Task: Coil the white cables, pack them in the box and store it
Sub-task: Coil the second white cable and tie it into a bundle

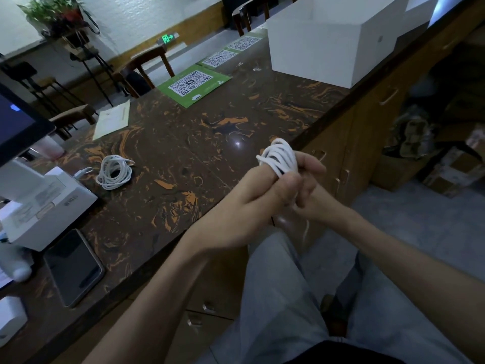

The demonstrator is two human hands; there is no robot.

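Left hand (265, 185) and right hand (305, 187) meet over the near edge of the surface (183, 143), both curled round 1 bundle of white cable (279, 158). A 2nd coiled cable (114, 172) lies loose on the surface, left. White box (322, 46) stands open at the far end.

**Open middle, crowded left end**

The worktop (199, 143) lies bare across its middle, between the coiled cable (114, 172) and the white box (325, 46) at the far right end. The left end is blocked by a printer (44, 203), a phone (73, 266) and a screen (15, 122). Green QR placards (195, 84) and a paper sheet (112, 122) line the far edge.
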